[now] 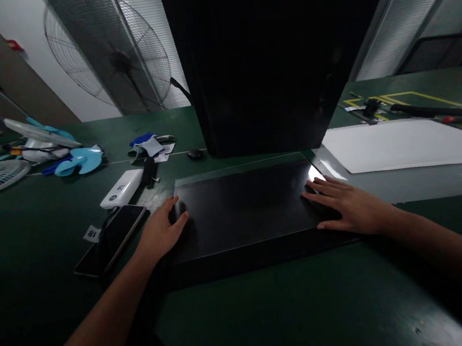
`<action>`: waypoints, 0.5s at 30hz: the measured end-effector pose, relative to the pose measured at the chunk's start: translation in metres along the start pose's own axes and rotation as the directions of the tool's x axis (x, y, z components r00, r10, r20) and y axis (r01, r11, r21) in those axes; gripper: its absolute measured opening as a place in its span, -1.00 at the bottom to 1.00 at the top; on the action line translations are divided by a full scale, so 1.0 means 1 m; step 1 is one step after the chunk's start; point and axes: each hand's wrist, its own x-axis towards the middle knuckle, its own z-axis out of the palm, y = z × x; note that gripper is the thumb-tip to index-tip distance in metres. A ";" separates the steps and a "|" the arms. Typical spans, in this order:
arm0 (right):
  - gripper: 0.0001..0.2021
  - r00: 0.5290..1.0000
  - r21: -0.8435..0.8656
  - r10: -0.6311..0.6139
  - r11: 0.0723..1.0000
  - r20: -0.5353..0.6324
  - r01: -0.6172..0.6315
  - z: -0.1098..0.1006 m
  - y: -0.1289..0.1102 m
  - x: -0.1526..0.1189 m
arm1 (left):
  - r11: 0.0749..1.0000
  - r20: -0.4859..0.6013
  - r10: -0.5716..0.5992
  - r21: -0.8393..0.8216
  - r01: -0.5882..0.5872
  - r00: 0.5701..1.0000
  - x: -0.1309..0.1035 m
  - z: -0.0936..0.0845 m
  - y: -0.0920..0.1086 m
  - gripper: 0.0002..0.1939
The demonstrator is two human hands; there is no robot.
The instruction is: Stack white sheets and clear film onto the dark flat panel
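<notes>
Panel (248, 208), dark and glossy, lies flat between my hands, just on my side of the monitor (276, 63). Largest of all is the green table (298, 318) beneath it; next comes the monitor itself, upright behind the panel. I judge the panel stiff, with no bow along its long sides, and probably glass-faced, so slippery and easy to crack or smudge. Its weight I can only guess: moderate, enough to want both hands. Its short ends, left and right of the monitor's middle, look like the best holds, kept level so it doesn't twist.

My right hand (344, 203) rests with fingers spread wide over the right end; my left hand (160, 234) is at the left end, thumb and forefinger wide apart, the other fingers hidden from me. I can't tell whether any fingertips curl beneath. Left of the monitor and nearer me lies a phone (126, 229), then a smaller white case (121, 188); a black mouse (195, 154) sits just beside the monitor's lower left corner.
</notes>
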 end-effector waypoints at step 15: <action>-0.43 0.847 -0.275 -0.464 0.876 -0.258 0.396 -0.020 -0.021 -0.013 | 0.990 -0.006 -0.053 -0.130 0.051 0.999 0.002 -0.009 0.001 -0.37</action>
